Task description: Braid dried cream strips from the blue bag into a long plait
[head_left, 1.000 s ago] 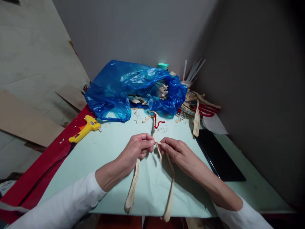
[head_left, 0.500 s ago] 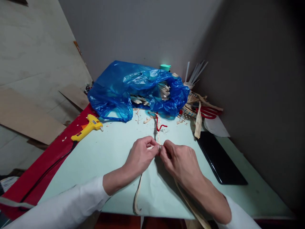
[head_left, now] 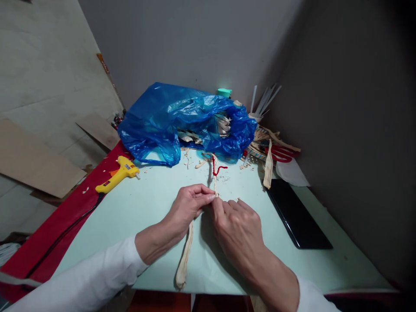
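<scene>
My left hand (head_left: 188,207) and my right hand (head_left: 238,227) meet at the middle of a pale green sheet (head_left: 143,208), both pinching a braid of dried tan husk strips (head_left: 214,177). The braid runs away from me and is tied with a red thread (head_left: 217,168) at its far end. One loose husk strip (head_left: 184,255) trails from under my left hand toward the near edge. My right hand lies palm down over the other strip and hides it.
A blue plastic bag (head_left: 182,121) with husk pieces lies at the back. A yellow glue gun (head_left: 117,174) rests on the red cloth (head_left: 58,229) at left. A black tablet (head_left: 297,212), red scissors (head_left: 281,154) and a cup of white sticks (head_left: 260,108) sit at right.
My right hand has turned palm down and moved over the right strip, which is now hidden. My left hand stays pinched at the braid.
</scene>
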Tool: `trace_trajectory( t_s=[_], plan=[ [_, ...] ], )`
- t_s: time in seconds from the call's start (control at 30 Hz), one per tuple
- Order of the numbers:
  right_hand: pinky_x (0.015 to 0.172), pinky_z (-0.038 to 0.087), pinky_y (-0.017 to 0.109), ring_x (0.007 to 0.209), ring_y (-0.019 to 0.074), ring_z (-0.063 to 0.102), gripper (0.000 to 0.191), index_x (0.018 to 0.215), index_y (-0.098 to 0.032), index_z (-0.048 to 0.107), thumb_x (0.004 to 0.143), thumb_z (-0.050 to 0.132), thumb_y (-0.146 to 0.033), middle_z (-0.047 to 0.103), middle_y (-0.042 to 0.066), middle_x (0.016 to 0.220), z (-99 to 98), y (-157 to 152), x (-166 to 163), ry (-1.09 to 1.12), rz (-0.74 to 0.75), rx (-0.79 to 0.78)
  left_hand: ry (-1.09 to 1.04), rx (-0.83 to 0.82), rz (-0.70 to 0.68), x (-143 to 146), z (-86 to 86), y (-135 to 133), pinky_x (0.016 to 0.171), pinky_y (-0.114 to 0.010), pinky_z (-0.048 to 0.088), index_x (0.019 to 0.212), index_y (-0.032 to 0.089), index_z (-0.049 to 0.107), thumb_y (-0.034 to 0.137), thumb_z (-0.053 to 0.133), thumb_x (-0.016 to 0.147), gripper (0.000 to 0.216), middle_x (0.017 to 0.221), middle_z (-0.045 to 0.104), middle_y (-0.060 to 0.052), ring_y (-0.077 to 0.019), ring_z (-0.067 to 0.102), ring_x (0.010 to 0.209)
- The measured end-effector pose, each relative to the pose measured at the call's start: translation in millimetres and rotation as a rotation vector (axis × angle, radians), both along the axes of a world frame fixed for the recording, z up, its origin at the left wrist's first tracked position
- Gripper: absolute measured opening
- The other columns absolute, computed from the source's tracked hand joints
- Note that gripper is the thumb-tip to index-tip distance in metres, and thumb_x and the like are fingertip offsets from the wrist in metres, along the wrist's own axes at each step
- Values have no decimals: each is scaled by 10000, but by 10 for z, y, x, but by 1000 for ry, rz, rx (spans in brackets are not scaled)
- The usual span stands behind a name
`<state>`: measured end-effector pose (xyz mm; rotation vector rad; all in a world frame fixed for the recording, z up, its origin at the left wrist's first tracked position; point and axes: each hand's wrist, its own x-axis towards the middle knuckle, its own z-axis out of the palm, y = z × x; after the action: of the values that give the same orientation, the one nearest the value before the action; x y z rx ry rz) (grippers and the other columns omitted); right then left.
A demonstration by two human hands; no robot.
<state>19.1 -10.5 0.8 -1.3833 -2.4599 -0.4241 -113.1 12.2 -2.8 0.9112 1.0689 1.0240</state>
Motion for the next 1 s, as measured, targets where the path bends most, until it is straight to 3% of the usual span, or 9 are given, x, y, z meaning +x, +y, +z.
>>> trace_trajectory(
  t_s=[0.13, 0.2, 0.27, 0.33, 0.43, 0.6, 0.77, 0.9, 1.0],
  plan=[
    [569, 263, 322, 584, 212, 569, 264, 829, -137, 603, 799, 411, 42, 624, 84, 609, 78, -63, -1, 11, 12, -78, -1, 17, 36, 16, 15, 10, 444, -178, 241, 720, 136, 626, 203, 707, 701, 107, 552, 528, 55, -24, 365, 440],
    [564, 277, 315, 618, 217, 576, 200, 859, -136, 625, 836, 452, -39, 638, 85, 641, 149, -51, 77, 65, 43, -172, -3, 22, 25, 18, 29, 8, 467, -175, 297, 728, 138, 629, 193, 694, 709, 87, 568, 562, 40, -42, 447, 470],
    [581, 317, 301, 663, 213, 585, 148, 865, -158, 636, 887, 499, -209, 660, 80, 712, 230, 19, 196, 231, 62, -324, -15, 19, 11, 10, 44, 6, 484, -178, 339, 747, 137, 629, 204, 690, 721, 94, 598, 602, 18, -65, 516, 503],
    [639, 373, 286, 731, 199, 597, 232, 885, -182, 638, 920, 483, -351, 678, 64, 812, 289, 134, 311, 480, 45, -495, -21, 21, 0, -4, 57, 8, 507, -182, 374, 765, 133, 630, 218, 701, 724, 118, 650, 647, -13, -84, 566, 546],
    [672, 401, 276, 752, 178, 593, 303, 886, -190, 640, 950, 431, -400, 678, 39, 849, 297, 301, 399, 689, 74, -698, -20, 26, -18, -25, 68, 18, 535, -181, 398, 788, 128, 634, 237, 716, 731, 147, 695, 679, -41, -91, 593, 582],
    [695, 411, 282, 737, 170, 571, 220, 873, -187, 618, 911, 526, -382, 657, 37, 833, 233, 355, 387, 798, 133, -652, -5, 25, -15, -27, 66, 32, 521, -176, 386, 804, 136, 639, 241, 708, 750, 137, 663, 672, -27, -78, 574, 549],
    [741, 459, 294, 869, 197, 615, 317, 959, -188, 595, 927, 465, -475, 653, 57, 917, 223, 360, 434, 1098, 221, -947, -18, 2, -23, -7, 59, 34, 532, -184, 405, 814, 138, 633, 258, 727, 736, 170, 706, 688, -41, -94, 594, 579],
    [662, 434, 276, 743, 168, 588, 319, 889, -186, 566, 843, 591, -501, 645, 34, 835, 172, 373, 403, 998, 86, -909, -8, 9, -3, 5, 61, 38, 573, -201, 433, 813, 142, 637, 261, 752, 700, 200, 685, 666, -22, -104, 595, 599],
    [651, 411, 266, 725, 153, 570, 273, 887, -195, 545, 850, 601, -459, 643, 16, 818, 103, 382, 369, 976, 95, -884, 10, 11, 19, 7, 67, 40, 591, -197, 437, 812, 144, 637, 250, 760, 688, 204, 685, 653, -10, -103, 601, 618]
  ],
)
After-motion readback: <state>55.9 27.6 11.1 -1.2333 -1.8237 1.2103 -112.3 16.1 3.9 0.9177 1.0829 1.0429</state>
